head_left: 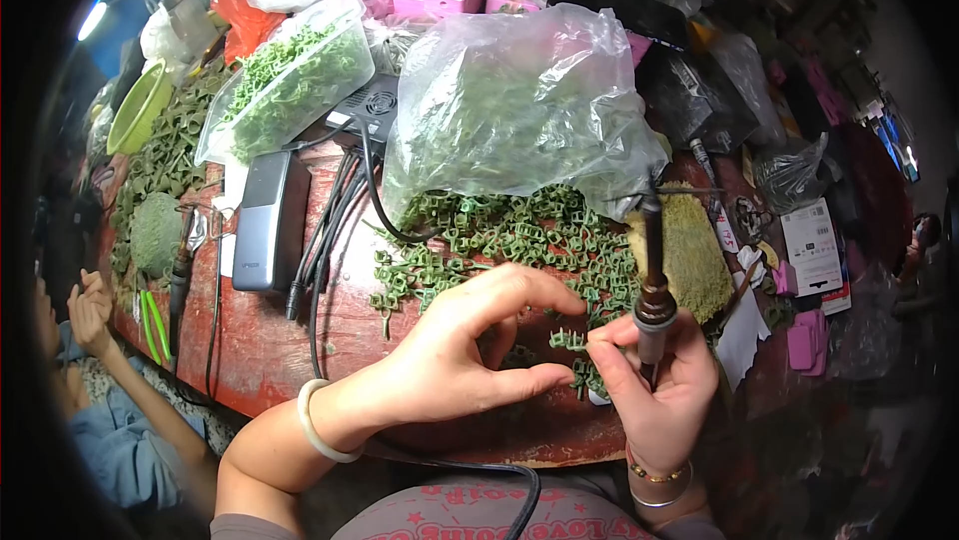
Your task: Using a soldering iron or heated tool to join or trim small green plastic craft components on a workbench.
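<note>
My right hand (659, 380) is closed around a pen-like tool (651, 295), similar to a soldering iron, with a dark shaft and a metal collar. Between its thumb and forefinger it also pinches a small green pronged piece (567, 340). Facing it, my left hand (470, 340) is open, thumb and forefinger curved apart around the space beside that piece. Beyond both hands spreads a heap of small green openwork pieces (499, 240) on the red tabletop (260, 350). Some pieces under my fingers are partly hidden.
A clear plastic bag (519, 110) of green pieces lies behind the heap. Black cables (330, 230) run beside a grey box-shaped device (268, 220). At right is a yellowish rough pad (679, 255); farther left, a clear tray (295, 75). Another person's hand (92, 315) shows at left.
</note>
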### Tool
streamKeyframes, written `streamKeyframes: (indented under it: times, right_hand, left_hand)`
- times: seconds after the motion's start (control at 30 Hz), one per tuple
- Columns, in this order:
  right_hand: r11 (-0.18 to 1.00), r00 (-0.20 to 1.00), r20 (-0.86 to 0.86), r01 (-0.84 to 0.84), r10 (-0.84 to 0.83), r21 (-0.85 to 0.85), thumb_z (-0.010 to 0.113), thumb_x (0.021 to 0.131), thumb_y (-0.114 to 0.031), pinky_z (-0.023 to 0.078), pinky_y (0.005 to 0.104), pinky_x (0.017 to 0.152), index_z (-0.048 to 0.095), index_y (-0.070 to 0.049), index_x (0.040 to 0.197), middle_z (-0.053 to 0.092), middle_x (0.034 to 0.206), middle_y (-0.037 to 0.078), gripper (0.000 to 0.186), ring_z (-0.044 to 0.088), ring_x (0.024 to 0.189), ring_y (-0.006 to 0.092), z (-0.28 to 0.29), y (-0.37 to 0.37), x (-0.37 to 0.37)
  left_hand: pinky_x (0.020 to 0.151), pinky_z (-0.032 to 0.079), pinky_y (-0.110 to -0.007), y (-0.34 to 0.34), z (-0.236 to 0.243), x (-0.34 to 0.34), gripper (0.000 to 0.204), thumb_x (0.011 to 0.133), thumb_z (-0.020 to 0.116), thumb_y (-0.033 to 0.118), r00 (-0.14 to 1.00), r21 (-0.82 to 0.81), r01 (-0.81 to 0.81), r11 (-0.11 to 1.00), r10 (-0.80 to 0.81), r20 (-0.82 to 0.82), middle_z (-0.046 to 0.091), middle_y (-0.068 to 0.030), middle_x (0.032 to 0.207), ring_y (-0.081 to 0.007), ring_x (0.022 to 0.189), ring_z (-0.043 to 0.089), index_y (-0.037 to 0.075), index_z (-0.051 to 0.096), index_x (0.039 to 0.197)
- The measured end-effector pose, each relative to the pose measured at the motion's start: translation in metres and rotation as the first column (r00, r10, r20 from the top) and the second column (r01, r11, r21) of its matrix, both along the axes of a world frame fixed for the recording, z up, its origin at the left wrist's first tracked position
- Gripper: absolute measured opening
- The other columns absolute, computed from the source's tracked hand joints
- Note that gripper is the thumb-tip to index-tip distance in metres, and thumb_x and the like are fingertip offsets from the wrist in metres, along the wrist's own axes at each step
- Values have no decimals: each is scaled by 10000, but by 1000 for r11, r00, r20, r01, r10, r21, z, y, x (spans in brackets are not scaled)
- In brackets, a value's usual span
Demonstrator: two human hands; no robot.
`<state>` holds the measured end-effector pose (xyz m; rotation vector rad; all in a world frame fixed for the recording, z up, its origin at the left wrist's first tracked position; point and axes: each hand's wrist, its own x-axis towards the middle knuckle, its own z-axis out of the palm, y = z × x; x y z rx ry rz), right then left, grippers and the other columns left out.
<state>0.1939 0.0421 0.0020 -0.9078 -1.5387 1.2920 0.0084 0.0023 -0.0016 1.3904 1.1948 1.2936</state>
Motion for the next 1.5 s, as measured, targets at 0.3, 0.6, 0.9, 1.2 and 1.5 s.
streamKeyframes:
  times: [0.3, 0.6, 0.9, 1.2, 1.5]
  right_hand:
    - [988, 949, 273, 152, -156, 34, 729, 825, -46, 450, 202, 635, 602, 5, 977, 671, 861, 13, 204, 547, 713, 41, 8, 0, 30]
    - [707, 471, 583, 132, -662, 695, 705, 852, -133, 441, 365, 571, 603, 38, 913, 607, 769, 145, 208, 575, 645, 288, -7, 23, 97]
    - [783, 765, 536, -67, -358, 618, 724, 823, -417, 397, 323, 453, 610, -31, 819, 525, 629, 57, 403, 516, 502, 211, -18, 4, 56]
    - [805, 740, 595, -124, -314, 580, 751, 805, -390, 412, 317, 449, 611, -18, 821, 529, 628, 58, 398, 530, 505, 212, -15, 5, 55]
    - [796, 742, 600, -152, -300, 586, 761, 795, -387, 412, 314, 439, 607, -21, 817, 518, 618, 53, 398, 523, 497, 213, -19, 5, 54]
  left_hand:
    - [574, 380, -173, -3, -17, -9, 217, 803, 729, -8, 995, -133, 30, 991, -18, 93, 672, -33, 1043, -4, 667, 469, 30, 652, 1003]
    - [568, 345, -172, -3, -17, -3, 202, 846, 680, 27, 946, -152, 21, 988, 30, 323, 577, 58, 857, -8, 605, 372, 56, 670, 1045]
    - [655, 420, -186, -1, -18, -10, 193, 869, 626, -6, 962, -221, 67, 973, -4, 273, 613, 1, 982, -15, 765, 527, 10, 623, 1062]
    - [668, 411, -188, -1, -12, -12, 214, 850, 622, 16, 966, -264, 111, 958, -41, 257, 597, 4, 970, -21, 776, 517, 15, 613, 1064]
    - [708, 416, -200, -2, -14, -11, 235, 840, 600, -14, 968, -258, 123, 958, -59, 243, 595, -10, 1007, -31, 835, 521, 13, 609, 1074]
